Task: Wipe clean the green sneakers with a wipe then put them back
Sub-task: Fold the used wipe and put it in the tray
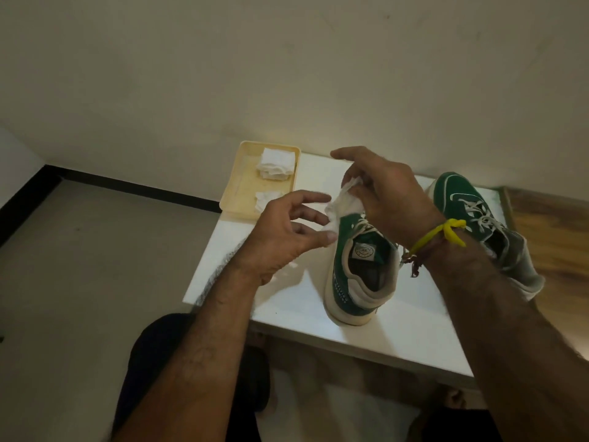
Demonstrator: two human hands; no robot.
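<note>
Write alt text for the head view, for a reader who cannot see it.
Both hands, left and right, hold a white wipe over a green sneaker on a white table. The second sneaker lies to the right; a tray of wipes sits behind.

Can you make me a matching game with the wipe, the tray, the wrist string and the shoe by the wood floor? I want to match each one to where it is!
1. wipe
2. tray
3. yellow string
4. far shoe

a. right edge of table
b. right wrist
c. in both hands
d. table's far left corner

Pairs: 1-c, 2-d, 3-b, 4-a
</note>
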